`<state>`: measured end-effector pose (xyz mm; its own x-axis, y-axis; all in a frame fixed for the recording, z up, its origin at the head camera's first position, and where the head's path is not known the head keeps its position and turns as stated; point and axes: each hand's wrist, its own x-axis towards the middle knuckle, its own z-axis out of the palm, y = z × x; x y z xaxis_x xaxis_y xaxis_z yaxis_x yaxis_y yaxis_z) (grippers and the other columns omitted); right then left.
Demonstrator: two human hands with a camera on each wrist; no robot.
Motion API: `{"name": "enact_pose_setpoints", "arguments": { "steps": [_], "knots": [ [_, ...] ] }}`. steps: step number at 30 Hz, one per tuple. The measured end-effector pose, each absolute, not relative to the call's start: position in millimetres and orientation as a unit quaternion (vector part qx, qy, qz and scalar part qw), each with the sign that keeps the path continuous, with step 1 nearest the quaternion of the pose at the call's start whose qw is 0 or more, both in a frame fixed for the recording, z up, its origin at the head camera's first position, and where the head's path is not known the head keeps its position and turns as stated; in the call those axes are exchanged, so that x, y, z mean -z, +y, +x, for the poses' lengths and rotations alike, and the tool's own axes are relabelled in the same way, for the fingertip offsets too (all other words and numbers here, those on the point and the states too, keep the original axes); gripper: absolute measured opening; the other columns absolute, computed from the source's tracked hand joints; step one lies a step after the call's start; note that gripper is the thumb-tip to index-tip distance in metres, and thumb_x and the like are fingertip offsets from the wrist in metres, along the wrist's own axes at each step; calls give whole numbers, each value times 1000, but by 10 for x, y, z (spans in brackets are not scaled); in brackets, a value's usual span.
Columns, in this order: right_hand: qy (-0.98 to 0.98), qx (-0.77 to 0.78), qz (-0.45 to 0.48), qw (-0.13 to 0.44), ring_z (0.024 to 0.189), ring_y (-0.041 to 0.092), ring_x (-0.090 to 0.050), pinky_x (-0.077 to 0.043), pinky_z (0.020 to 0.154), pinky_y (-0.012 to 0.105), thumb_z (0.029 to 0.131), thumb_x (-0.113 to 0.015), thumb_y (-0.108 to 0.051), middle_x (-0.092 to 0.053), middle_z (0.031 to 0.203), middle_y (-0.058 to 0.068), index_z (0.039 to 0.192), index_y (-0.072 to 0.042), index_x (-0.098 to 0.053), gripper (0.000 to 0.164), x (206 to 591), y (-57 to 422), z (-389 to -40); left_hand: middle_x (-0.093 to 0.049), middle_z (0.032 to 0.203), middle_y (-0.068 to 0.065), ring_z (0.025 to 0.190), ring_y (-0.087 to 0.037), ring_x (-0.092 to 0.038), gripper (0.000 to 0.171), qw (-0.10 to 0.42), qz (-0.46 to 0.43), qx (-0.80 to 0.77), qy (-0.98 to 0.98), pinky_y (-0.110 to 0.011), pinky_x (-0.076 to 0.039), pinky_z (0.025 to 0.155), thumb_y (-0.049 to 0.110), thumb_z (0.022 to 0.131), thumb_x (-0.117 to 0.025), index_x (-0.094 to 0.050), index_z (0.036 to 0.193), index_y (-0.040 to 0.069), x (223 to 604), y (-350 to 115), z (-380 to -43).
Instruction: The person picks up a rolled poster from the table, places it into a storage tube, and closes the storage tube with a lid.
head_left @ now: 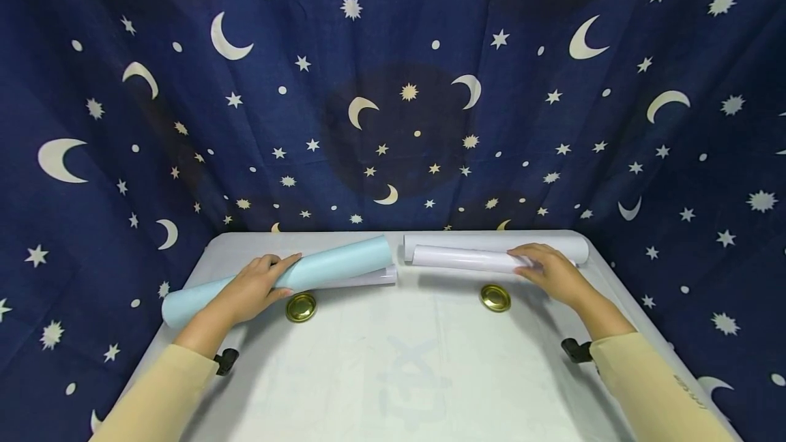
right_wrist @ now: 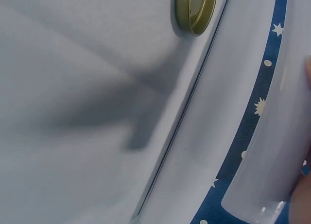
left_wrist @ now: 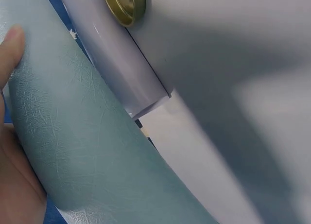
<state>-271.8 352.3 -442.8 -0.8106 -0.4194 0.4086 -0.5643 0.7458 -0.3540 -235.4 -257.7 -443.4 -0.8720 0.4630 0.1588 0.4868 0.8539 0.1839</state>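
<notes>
My left hand (head_left: 254, 286) grips a light blue roll (head_left: 338, 263), thumb on the near side and fingers over the top. The roll slants across the table's back left, and the left wrist view shows its creased, leathery surface (left_wrist: 97, 151). Partly beneath it lies a glossy whitish roll (head_left: 368, 277). On the other side my right hand (head_left: 555, 275) pinches a thin glossy white roll (head_left: 467, 258) near its right end. Just behind that is a thicker white roll (head_left: 491, 242) along the table's back edge. Only a sliver of the right fingers shows in the right wrist view.
Two gold round lids lie on the white table (head_left: 393, 353), a left lid (head_left: 301, 307) near my left thumb and a right lid (head_left: 495, 298) in front of the white rolls. A dark blue curtain (head_left: 405, 33) with moons and stars hangs behind and at both sides.
</notes>
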Motion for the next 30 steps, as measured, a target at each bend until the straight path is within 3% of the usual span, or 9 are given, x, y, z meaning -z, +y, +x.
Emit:
{"name": "enact_pose_setpoints", "arguments": {
  "steps": [17, 30],
  "knots": [
    [-921, -253, 263, 136, 117, 38, -58, -45, 97, 58, 90, -76, -15, -66, 125, 14, 124, -10, -69, 36, 4329, 3388, -2699, -54, 127, -14, 112, -32, -57, 68, 73, -274, 122, -951, -52, -47, 95, 35, 95, -69, -37, 155, 25, 4458, -2495, -2209],
    [-916, -256, 282, 125, 119, 37, -57, -44, 99, 56, 88, -77, -11, -66, 125, 13, 125, -9, -69, 38, 4348, 3232, -2707, -53, 126, -13, 111, -31, -56, 70, 73, -278, 136, -948, -52, -45, 97, 34, 93, -72, -38, 155, 26, 4500, -2436, -2160]
  ]
}}
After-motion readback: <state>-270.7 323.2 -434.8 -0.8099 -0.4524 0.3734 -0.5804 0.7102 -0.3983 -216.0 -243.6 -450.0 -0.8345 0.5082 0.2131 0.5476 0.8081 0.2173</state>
